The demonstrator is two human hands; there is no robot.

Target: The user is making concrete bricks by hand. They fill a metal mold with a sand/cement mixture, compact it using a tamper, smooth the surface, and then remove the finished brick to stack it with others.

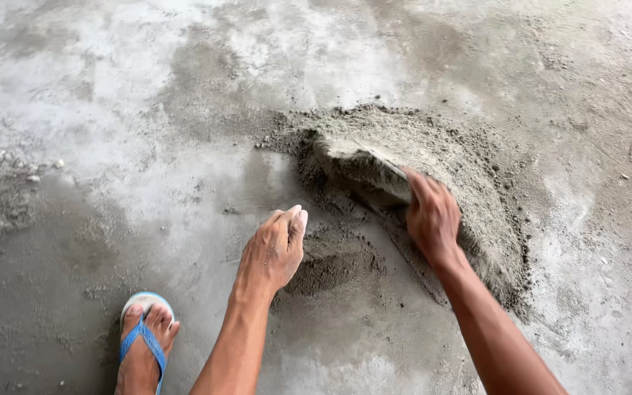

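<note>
The right hand (433,218) is closed around the handle end of a flat, mortar-coated trowel blade (363,170), fingers curled tight on it; the handle itself is hidden inside the fist. From that grip the blade runs up and away toward 10 o'clock, so its long axis lies on a 4-to-10 diagonal, and its far tip is buried in the low grey heap of damp sand-and-cement mix (418,157) spread on the bare concrete floor (111,110). The heap sits mostly at 12 to 3 o'clock of the right hand, with a scooped hollow just under the blade

The left hand (273,252) is loosely cupped, fingers together and bent, holding nothing; it rests at the edge of a smaller dark clump of the mix (334,260), which lies at its 3 o'clock, between the two hands. The right hand is the one nearer the main heap

At 8 o'clock of the left hand, a foot in a blue-strapped flip-flop sandal (144,336) stands well apart from the mix
</note>
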